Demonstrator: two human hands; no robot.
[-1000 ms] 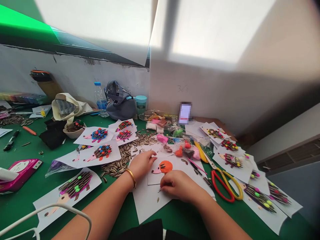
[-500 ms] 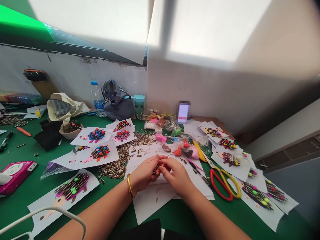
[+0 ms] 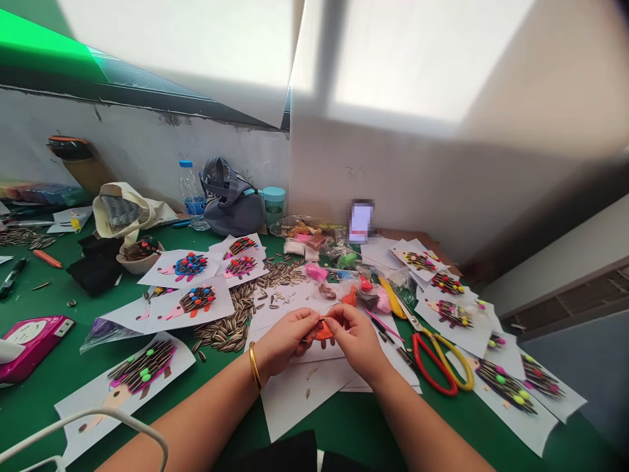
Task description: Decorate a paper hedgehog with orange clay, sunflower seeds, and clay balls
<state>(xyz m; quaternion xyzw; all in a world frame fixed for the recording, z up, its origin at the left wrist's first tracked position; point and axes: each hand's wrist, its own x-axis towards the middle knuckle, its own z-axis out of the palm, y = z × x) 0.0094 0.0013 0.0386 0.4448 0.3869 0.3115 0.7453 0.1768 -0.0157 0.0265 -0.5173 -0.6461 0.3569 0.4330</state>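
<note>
My left hand [image 3: 295, 331] is closed with its fingers curled, and dark sunflower seeds show at its fingertips. Against it, my right hand [image 3: 351, 334] pinches a small dark sliver that looks like a sunflower seed. Both sets of fingertips nearly meet over an orange clay shape [image 3: 324, 330] with short brown pieces below it, on white paper [image 3: 299, 400]. My hands partly cover this shape. Left of the paper spreads a heap of striped sunflower seeds [image 3: 236, 321].
Finished hedgehog pictures [image 3: 196, 298] lie at left, with more pictures [image 3: 452, 311] at right. Scissors with red and yellow handles [image 3: 437, 354] rest beside the paper. Behind it are clay packets [image 3: 314, 270], a phone [image 3: 361, 221], a bottle [image 3: 191, 196] and a grey bag [image 3: 233, 210].
My hands have drawn slightly apart and the right has shifted a little to the right. The orange clay shape now shows between them. The surroundings stay the same.
</note>
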